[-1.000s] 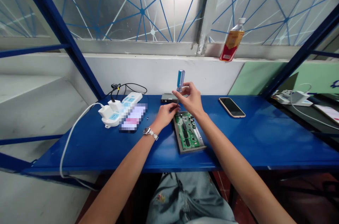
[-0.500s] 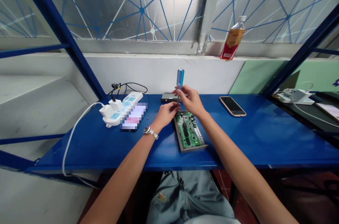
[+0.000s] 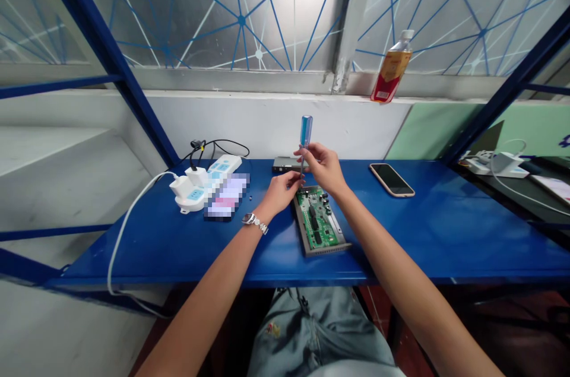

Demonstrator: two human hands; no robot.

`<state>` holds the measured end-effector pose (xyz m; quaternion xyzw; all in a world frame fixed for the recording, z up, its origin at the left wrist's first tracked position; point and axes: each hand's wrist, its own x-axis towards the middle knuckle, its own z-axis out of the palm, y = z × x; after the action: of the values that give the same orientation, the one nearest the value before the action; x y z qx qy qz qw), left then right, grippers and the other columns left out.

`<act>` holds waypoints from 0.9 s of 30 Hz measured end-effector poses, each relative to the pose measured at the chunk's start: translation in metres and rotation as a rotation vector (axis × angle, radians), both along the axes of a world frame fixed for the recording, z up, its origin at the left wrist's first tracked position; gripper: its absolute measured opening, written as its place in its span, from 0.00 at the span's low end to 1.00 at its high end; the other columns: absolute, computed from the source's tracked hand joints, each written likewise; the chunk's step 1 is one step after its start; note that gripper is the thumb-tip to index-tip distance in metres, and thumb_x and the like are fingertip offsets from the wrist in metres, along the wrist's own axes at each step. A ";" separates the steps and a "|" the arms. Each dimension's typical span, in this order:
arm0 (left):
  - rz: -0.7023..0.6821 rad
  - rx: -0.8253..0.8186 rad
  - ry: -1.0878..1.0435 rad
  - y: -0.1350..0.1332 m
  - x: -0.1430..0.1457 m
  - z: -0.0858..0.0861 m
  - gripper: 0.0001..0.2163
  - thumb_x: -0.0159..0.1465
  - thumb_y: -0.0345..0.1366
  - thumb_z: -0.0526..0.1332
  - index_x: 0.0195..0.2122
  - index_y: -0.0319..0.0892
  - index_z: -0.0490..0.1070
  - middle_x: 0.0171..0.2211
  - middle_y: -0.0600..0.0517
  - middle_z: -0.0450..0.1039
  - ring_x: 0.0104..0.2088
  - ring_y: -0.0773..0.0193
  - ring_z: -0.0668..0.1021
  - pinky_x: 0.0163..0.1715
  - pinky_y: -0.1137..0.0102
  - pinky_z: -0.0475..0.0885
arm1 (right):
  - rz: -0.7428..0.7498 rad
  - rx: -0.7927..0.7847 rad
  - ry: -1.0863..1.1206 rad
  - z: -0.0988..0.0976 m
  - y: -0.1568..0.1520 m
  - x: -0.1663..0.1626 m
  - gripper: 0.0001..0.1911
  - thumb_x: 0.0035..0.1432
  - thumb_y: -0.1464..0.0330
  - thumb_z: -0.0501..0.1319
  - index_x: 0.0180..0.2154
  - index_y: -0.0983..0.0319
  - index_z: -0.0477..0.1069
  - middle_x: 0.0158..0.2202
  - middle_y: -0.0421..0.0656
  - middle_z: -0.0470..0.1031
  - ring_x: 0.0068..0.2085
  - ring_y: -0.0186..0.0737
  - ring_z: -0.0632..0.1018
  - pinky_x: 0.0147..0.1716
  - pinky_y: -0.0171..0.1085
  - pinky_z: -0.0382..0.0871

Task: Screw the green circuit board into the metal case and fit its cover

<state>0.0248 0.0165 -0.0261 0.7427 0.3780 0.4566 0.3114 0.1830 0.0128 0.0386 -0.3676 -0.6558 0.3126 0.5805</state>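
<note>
Head view: the right hand (image 3: 324, 166) is closed round the shaft of a screwdriver (image 3: 305, 130), held upright with its blue handle above the fingers and its tip down at the far corner of a green circuit board (image 3: 319, 224). The left hand (image 3: 281, 189) lies just beside the right one, fingers curled at that same corner near the tip; whether it grips anything I cannot tell. The board lies flat on the blue table (image 3: 445, 234), below both hands. A phone (image 3: 392, 179) lies right of the right hand, a power strip (image 3: 205, 182) left of the left hand.
</note>
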 end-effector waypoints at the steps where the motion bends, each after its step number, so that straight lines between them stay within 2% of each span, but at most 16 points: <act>1: 0.002 0.002 0.003 0.000 0.000 0.000 0.09 0.67 0.38 0.63 0.43 0.41 0.79 0.42 0.46 0.84 0.42 0.55 0.85 0.45 0.65 0.79 | -0.003 0.000 -0.001 0.000 0.000 0.000 0.21 0.62 0.49 0.63 0.44 0.60 0.75 0.42 0.47 0.83 0.39 0.42 0.82 0.31 0.36 0.76; 3: 0.002 0.002 0.007 0.000 0.000 0.001 0.09 0.67 0.38 0.63 0.43 0.41 0.79 0.42 0.45 0.84 0.42 0.55 0.85 0.46 0.64 0.79 | -0.048 0.010 0.017 -0.002 0.002 -0.002 0.22 0.60 0.49 0.65 0.46 0.59 0.74 0.41 0.46 0.83 0.38 0.41 0.82 0.32 0.37 0.76; 6: -0.002 -0.001 0.005 -0.001 -0.001 0.002 0.09 0.67 0.36 0.62 0.43 0.40 0.79 0.42 0.45 0.84 0.42 0.55 0.85 0.47 0.64 0.78 | -0.127 0.014 0.042 -0.004 0.004 -0.003 0.21 0.56 0.50 0.69 0.41 0.59 0.72 0.35 0.43 0.81 0.35 0.41 0.81 0.32 0.37 0.77; 8: 0.007 0.009 0.015 -0.001 -0.001 0.003 0.08 0.67 0.37 0.62 0.43 0.40 0.79 0.42 0.45 0.84 0.41 0.56 0.85 0.46 0.64 0.79 | -0.107 0.002 0.022 -0.004 0.003 -0.003 0.20 0.57 0.49 0.68 0.37 0.59 0.72 0.35 0.44 0.80 0.36 0.41 0.81 0.31 0.37 0.76; 12: 0.013 0.035 0.025 -0.001 -0.001 0.003 0.09 0.68 0.38 0.62 0.42 0.40 0.79 0.40 0.46 0.84 0.40 0.56 0.85 0.45 0.64 0.78 | 0.012 -0.018 -0.014 -0.002 0.000 -0.004 0.20 0.62 0.49 0.62 0.43 0.59 0.74 0.40 0.46 0.81 0.38 0.42 0.81 0.28 0.35 0.75; 14: 0.011 0.037 0.021 -0.001 -0.001 0.004 0.09 0.68 0.38 0.62 0.43 0.40 0.79 0.40 0.46 0.84 0.40 0.57 0.85 0.45 0.65 0.78 | -0.004 -0.012 0.010 -0.001 0.000 -0.004 0.21 0.61 0.50 0.64 0.46 0.59 0.73 0.40 0.46 0.81 0.37 0.41 0.81 0.28 0.35 0.75; 17: 0.009 0.023 0.016 -0.002 -0.001 0.003 0.09 0.68 0.37 0.62 0.43 0.40 0.79 0.41 0.46 0.84 0.40 0.56 0.85 0.45 0.65 0.78 | -0.069 0.010 0.047 -0.002 0.001 -0.005 0.20 0.57 0.52 0.68 0.43 0.59 0.71 0.37 0.43 0.79 0.35 0.39 0.80 0.29 0.35 0.75; 20: 0.014 0.018 0.019 -0.001 -0.001 0.002 0.09 0.68 0.37 0.62 0.43 0.40 0.79 0.41 0.45 0.84 0.41 0.56 0.85 0.44 0.65 0.78 | -0.036 0.001 0.025 -0.002 0.002 -0.004 0.19 0.60 0.51 0.65 0.41 0.60 0.73 0.38 0.45 0.79 0.37 0.40 0.81 0.27 0.34 0.74; 23: 0.019 0.030 0.024 0.000 -0.002 0.001 0.08 0.68 0.38 0.62 0.43 0.40 0.78 0.41 0.46 0.84 0.40 0.56 0.84 0.44 0.65 0.77 | 0.002 -0.010 0.005 -0.003 0.003 -0.003 0.21 0.62 0.50 0.62 0.46 0.60 0.74 0.43 0.46 0.80 0.38 0.40 0.81 0.26 0.34 0.73; 27: 0.029 0.036 0.030 0.001 -0.002 0.000 0.08 0.68 0.38 0.62 0.43 0.40 0.78 0.40 0.46 0.84 0.40 0.56 0.84 0.43 0.65 0.78 | -0.032 0.005 -0.009 -0.004 0.003 -0.004 0.23 0.60 0.49 0.64 0.47 0.59 0.73 0.42 0.45 0.79 0.36 0.39 0.80 0.26 0.33 0.74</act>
<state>0.0228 0.0180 -0.0262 0.7493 0.3853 0.4566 0.2855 0.1792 0.0159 0.0345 -0.3779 -0.6532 0.2999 0.5836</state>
